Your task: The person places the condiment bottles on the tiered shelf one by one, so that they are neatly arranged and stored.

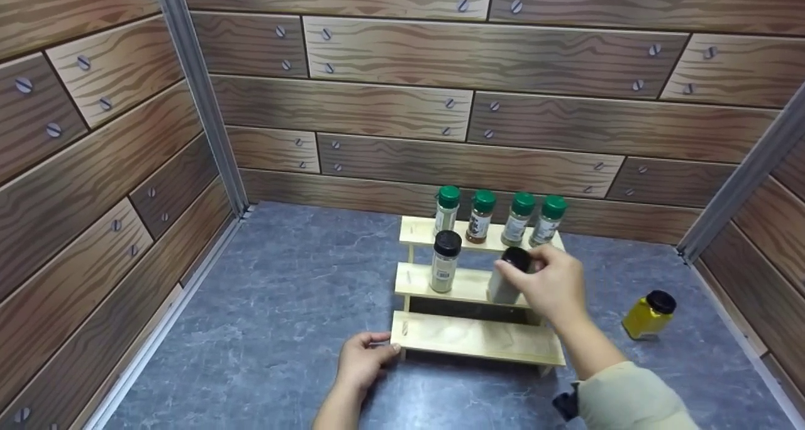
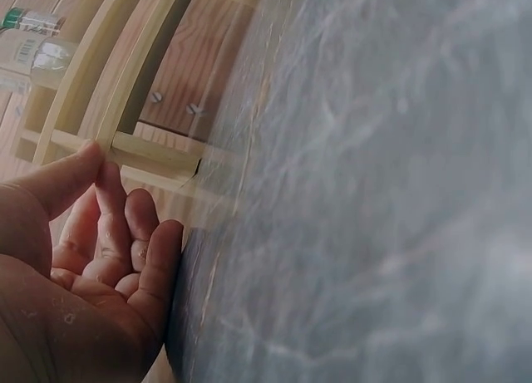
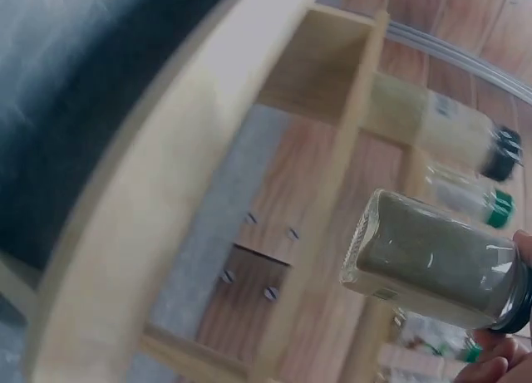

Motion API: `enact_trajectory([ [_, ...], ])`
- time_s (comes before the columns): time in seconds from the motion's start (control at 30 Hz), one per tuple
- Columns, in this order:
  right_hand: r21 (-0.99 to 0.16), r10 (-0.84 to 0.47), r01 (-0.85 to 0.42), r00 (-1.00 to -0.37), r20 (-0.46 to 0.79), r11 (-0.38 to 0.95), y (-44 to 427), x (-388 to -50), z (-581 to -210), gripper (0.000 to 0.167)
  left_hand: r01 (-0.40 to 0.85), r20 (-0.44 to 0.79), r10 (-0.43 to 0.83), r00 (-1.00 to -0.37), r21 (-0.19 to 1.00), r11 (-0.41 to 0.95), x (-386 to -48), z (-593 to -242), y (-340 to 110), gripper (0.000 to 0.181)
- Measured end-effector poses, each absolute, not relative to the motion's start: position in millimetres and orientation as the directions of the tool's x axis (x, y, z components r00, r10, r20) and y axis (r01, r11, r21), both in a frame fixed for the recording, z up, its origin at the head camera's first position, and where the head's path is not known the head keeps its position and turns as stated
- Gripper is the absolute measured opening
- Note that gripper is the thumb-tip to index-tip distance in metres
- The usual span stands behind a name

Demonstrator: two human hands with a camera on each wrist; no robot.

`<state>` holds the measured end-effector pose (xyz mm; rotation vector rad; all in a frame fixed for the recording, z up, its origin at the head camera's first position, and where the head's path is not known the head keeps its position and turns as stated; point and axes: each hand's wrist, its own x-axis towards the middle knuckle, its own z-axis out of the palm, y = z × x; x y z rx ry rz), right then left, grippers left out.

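Note:
My right hand (image 1: pixel 556 285) pinches a square spice jar (image 3: pixel 432 254) by its black cap. Greyish powder fills this jar, which leans slightly over the right part of the middle tier; whether its base touches the wood I cannot tell. My left hand (image 1: pixel 365 364) holds the front left corner of the three-tier wooden rack (image 1: pixel 478 339) between thumb and fingertips, plainly seen in the left wrist view. On the same middle tier, to the left, stands another black-capped jar (image 1: pixel 444 266) with pale contents. Several green-capped jars, such as this one (image 1: pixel 479 219), line the top tier.
A yellow jar with a black cap (image 1: pixel 649 317) stands on the grey marbled tabletop (image 1: pixel 283 279), right of the rack. Wood-patterned walls (image 1: pixel 390 109) with metal corner posts close off the back and both sides.

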<state>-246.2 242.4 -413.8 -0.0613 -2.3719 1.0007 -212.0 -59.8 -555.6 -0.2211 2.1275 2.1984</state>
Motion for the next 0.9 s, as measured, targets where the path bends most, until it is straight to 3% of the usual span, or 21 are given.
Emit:
enact_trajectory([
  [0.9, -0.636, 0.236, -0.271, -0.768, 0.595, 0.722, 212.9, -269.8, -434.9, 0.038, -0.141, -0.144, -0.048, -0.988, 0.989, -0.049, -211.2, -559.5, -59.8, 0.033],
])
